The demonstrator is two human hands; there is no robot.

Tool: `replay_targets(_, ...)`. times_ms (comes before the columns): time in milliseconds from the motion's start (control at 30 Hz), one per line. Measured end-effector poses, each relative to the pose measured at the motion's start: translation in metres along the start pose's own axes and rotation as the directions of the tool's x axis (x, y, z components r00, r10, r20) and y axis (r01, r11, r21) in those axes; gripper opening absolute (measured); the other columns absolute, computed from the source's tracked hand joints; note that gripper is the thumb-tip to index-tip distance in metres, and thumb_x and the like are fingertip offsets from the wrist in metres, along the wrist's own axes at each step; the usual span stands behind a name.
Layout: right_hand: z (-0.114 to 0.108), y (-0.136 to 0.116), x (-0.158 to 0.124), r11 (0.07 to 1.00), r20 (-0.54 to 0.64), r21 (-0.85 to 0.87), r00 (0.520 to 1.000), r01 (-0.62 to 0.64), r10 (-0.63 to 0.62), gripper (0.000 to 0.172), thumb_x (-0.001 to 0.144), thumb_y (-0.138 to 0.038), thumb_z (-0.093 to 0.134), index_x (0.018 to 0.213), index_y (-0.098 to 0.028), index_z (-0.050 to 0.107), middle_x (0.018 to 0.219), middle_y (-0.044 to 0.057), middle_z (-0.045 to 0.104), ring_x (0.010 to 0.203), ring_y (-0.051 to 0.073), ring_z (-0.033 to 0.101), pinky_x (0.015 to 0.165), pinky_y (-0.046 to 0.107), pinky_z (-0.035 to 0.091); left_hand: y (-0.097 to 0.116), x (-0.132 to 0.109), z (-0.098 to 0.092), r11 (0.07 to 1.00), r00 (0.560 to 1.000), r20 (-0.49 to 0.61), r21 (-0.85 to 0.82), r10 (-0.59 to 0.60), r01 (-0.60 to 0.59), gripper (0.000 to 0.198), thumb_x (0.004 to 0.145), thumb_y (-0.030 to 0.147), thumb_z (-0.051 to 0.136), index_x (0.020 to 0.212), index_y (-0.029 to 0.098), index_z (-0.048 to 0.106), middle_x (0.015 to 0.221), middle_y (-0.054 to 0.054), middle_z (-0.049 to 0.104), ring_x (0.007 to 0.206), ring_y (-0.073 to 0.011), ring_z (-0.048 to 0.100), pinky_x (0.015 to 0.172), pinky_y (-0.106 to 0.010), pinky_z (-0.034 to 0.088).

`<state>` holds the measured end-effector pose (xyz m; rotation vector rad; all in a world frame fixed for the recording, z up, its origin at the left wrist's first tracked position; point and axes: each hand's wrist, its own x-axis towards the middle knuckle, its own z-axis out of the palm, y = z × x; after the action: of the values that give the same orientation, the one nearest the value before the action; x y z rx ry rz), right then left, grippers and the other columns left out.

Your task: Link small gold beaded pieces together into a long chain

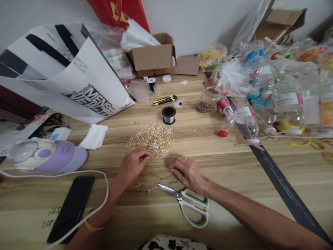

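Head view: left hand (132, 166) pinched narrow at near edge of bead pile (152, 137); contents hidden. Right hand (189, 174) curled beside gold chain (163, 179); grip, cannot tell. Chain lies between pile and scissors (178, 195), scissor handles rightward, presumably for quick reach. Wire spool (169, 117) upright beyond pile, likely kept clear.

On my feed the left hand (132, 166) has thumb and finger pinched together beside a gold-and-silver heap (152, 137); from here I can't tell whether they grip anything. The right hand (189, 174) curls near a gold chain (163, 179). Scissors (177, 195) lie toward the near edge of the tabletop (247, 187).
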<state>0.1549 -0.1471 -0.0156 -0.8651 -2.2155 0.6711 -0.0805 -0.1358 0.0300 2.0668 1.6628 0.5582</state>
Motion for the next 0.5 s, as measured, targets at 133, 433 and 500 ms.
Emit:
replay_targets(133,0.0017,0.0012,-0.0008,0.999,-0.021,0.036,1.000,0.007,-0.006,0.012,0.094,-0.019,0.046,0.088,-0.018,0.057,0.083,0.006,0.062,0.077,0.017,0.056,0.071,0.030,0.047,-0.0084,-0.0030,-0.0061,0.993,0.998,0.047,0.110,-0.040,0.035,0.011,0.080,0.016,0.056,0.078,0.020,0.067,0.084,-0.003,0.070,0.078,-0.0180,0.063,0.074,-0.029,0.047)
replay_targets(433,0.0032,0.0019,-0.0005,0.999,-0.044,0.049,0.999,0.021,-0.018,0.013,0.094,-0.020,0.046,0.087,-0.018,0.057,0.081,0.006,0.062,0.074,0.016,0.056,0.065,0.027,0.047,-0.0058,-0.0095,-0.0087,0.953,0.965,0.232,0.299,-0.120,0.047,0.009,0.077,0.015,0.059,0.072,0.020,0.065,0.075,-0.002,0.068,0.073,-0.0188,0.061,0.067,-0.027,0.041)
replay_targets(500,0.0025,0.0015,-0.0001,0.999,-0.045,0.048,0.999,0.021,-0.019,0.014,0.094,-0.020,0.046,0.086,-0.018,0.057,0.079,0.006,0.061,0.073,0.016,0.056,0.065,0.028,0.047,-0.0087,-0.0090,-0.0060,0.949,0.972,0.211,0.313,-0.100,0.030,0.010,0.079,0.017,0.058,0.073,0.020,0.066,0.077,-0.003,0.069,0.075,-0.0197,0.062,0.068,-0.028,0.041)
